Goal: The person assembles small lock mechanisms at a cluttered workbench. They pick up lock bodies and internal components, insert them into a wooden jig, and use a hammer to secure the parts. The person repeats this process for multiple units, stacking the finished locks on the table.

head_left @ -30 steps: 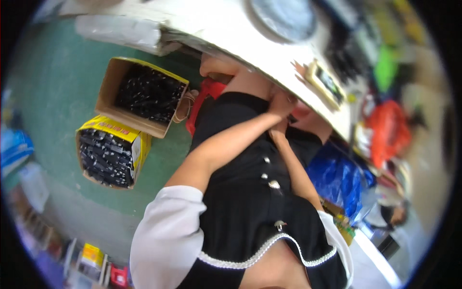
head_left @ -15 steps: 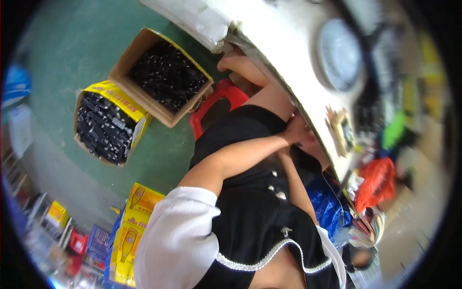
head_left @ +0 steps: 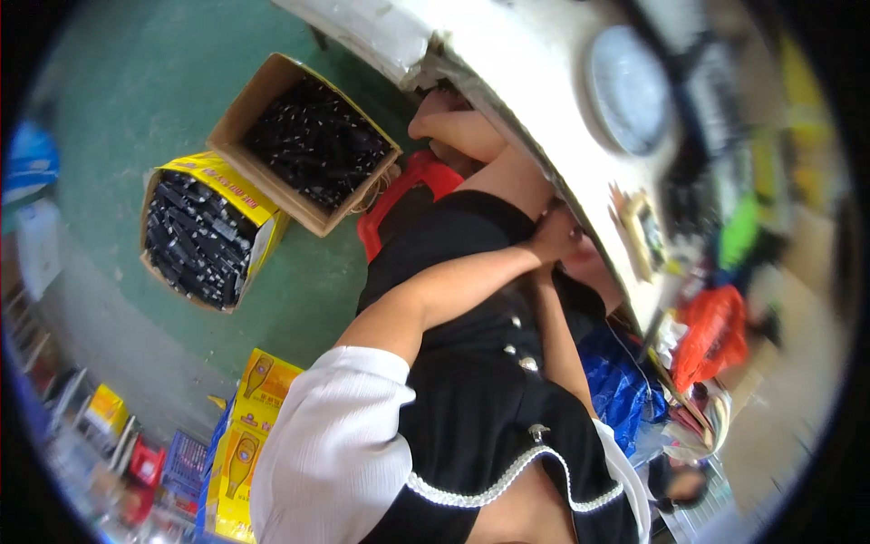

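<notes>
Both my hands are close together over my lap, right beside the edge of the white table (head_left: 580, 172). My left hand (head_left: 555, 238) lies across the front with its fingers curled inward, and a small dark spot shows near its fingertips. What those fingers hold, if anything, is too small to make out. Behind and below it is my right hand (head_left: 545, 268), mostly covered by the left one; its fingers are hidden. Bare legs and black shorts (head_left: 462, 231) lie under my forearms.
On the floor at left stand a brown carton (head_left: 227, 127) and a yellow carton (head_left: 272, 238), both full of black pieces. A red stool (head_left: 430, 177) is near my leg. The table bears a round pale dish (head_left: 630, 91) and a red bag (head_left: 707, 335). Yellow boxes (head_left: 243, 462) stand lower left.
My left hand has shifted slightly up, and its fingers have turned a little. My right hand stays mostly hidden under it. The view has moved slightly, so the table sits a bit further left.
</notes>
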A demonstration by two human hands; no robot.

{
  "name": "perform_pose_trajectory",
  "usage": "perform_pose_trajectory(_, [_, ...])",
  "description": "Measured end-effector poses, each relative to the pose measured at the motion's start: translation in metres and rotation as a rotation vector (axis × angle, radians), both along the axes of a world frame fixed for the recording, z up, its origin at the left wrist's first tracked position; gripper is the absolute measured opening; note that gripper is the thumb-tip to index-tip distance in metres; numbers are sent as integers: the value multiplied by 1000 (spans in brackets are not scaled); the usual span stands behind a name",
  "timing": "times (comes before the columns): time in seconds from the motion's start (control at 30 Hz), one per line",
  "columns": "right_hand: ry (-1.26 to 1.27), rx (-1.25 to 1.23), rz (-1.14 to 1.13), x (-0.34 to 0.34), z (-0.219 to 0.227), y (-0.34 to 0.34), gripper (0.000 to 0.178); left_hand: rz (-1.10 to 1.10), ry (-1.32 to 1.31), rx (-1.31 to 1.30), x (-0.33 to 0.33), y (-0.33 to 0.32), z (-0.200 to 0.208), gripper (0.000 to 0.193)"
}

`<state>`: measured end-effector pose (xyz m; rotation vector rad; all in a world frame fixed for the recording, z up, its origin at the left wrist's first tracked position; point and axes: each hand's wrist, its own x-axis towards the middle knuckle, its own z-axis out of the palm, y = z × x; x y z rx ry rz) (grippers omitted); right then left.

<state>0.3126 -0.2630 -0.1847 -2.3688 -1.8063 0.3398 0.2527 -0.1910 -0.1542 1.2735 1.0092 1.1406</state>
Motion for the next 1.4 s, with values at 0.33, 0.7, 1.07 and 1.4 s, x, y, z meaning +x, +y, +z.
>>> perform_pose_trajectory(0.33, [24, 264, 30, 21, -33, 12, 26, 55, 164, 288, -36, 16, 14, 31])
perform_pose_trajectory(0.7, [713, 291, -212, -52, 18, 46, 24, 74, 135, 123, -70, 29, -2, 17])
perform_pose_trajectory(1.07, [1017, 649, -509, -46, 51, 42, 24, -23, 746, 262, -68, 30, 26, 25])
perform_pose_trajectory(1.4, [1082, 881, -589, -64, 17, 95, 20, 272, 925, 670, -143, 95, 36, 27])
